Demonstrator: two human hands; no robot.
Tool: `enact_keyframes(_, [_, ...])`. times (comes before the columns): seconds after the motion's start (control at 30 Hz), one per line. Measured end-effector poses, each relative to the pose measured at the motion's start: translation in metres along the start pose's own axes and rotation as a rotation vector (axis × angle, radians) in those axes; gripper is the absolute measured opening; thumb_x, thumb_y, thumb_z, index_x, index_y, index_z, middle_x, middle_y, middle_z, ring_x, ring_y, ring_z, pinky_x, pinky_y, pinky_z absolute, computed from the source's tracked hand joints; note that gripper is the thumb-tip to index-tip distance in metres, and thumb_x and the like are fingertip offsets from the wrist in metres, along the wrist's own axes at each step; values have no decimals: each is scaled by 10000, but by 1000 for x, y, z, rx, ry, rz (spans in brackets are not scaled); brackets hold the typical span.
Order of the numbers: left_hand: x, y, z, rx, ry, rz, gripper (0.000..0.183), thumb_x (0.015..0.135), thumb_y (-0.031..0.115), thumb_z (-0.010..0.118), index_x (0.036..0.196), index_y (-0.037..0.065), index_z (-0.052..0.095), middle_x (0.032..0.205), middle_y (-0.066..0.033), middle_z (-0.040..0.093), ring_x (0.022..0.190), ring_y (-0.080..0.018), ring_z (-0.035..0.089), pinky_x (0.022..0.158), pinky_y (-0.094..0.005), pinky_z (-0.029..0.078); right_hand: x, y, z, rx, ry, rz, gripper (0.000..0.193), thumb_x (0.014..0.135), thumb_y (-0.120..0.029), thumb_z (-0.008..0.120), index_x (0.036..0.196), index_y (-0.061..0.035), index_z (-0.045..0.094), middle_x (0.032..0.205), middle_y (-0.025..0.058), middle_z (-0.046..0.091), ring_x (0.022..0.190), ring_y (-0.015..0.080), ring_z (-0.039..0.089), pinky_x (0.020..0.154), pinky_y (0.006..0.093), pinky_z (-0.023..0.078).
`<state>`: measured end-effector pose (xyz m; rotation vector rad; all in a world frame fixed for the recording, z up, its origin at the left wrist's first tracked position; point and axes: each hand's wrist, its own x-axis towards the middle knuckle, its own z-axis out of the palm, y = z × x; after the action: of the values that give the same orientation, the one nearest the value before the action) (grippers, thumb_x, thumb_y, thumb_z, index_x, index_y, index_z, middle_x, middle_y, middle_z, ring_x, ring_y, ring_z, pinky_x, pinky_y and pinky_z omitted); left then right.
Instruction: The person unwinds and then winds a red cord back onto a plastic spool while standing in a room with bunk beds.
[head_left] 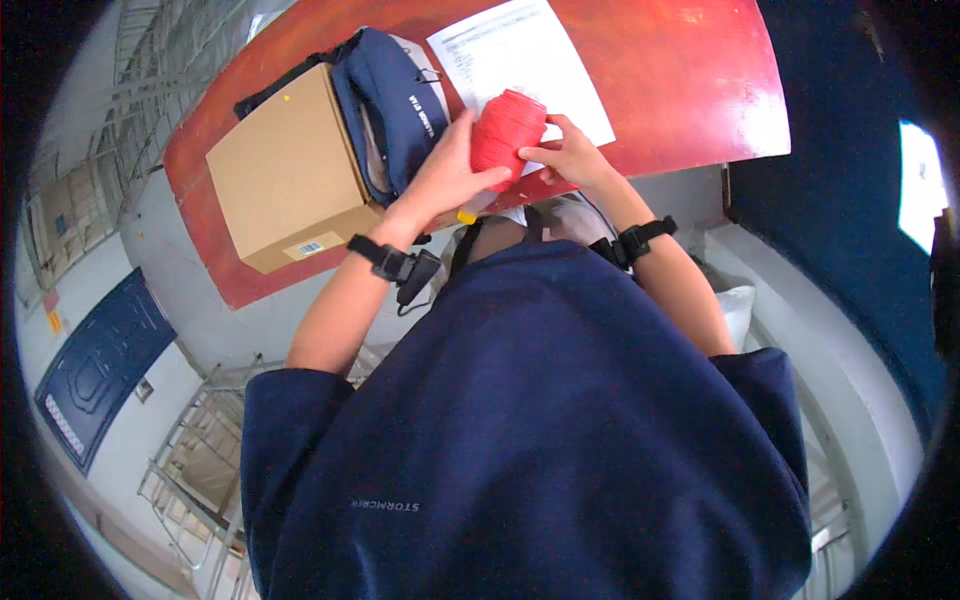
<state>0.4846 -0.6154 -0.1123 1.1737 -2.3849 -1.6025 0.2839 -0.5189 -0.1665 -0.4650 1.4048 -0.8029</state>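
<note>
A roll of red twine (505, 135), thick and rounded with fine wound strands, is held up between my two hands over the near edge of the table. My left hand (448, 180) clasps it from the left, thumb along its lower side and fingers behind. On the right side, my right hand (568, 155) has its thumb and index finger against the roll; whether a loose strand lies between them is too small to tell. Beneath the roll, a white printed sheet (530, 50) lies on the table. A small yellow piece (467, 215) shows just below my left hand.
The red table (690, 80) curves across the top. On its left stand a closed brown cardboard box (285, 170) and a dark blue bag (390, 100) beside it. Black straps with small devices circle both wrists. Metal racks (200, 470) stand at lower left; a blue wall is at right.
</note>
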Motion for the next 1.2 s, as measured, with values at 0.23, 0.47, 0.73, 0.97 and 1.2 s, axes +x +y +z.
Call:
enact_keyframes(0.23, [25,11,30,84,23,44,1122,608,356,885,1409,-110,253,1256,-303,488,1187,-412,510,1012,-428,427,7,-4,-2,-59,-16,-19,777,787,-191,804,1366,42,343,817,151,684,530,135,603,447,270,487])
enact_keyframes(0.47, [30,-7,45,224,236,-94,1233,536,349,911,1458,-21,180,1310,-308,431,1192,-469,462,1021,-489,401,13,-1,-11,1,-141,-88,767,800,-148,789,1375,60,327,844,179,691,561,149,613,490,277,508])
enact_keyframes(0.73, [32,-13,42,205,249,-135,1213,521,318,911,1454,-16,210,1288,-310,450,1181,-470,470,1024,-484,402,14,-2,-14,-120,-139,-122,753,797,-174,796,1365,47,354,919,201,703,594,162,635,530,278,522])
enact_keyframes(0.97, [34,-20,37,185,267,-101,1233,498,375,927,1442,-29,244,1273,-309,463,1179,-461,485,1018,-479,413,16,-4,-10,-280,-52,-186,732,775,-296,817,1294,30,416,882,212,705,567,172,638,514,293,521])
enact_keyframes(1.2, [34,-12,34,224,245,-140,1224,507,384,920,1444,-24,246,1281,-303,463,1149,-449,518,988,-460,447,15,-3,-10,-315,-22,-191,744,767,-312,823,1289,27,416,902,223,702,567,186,644,515,301,524])
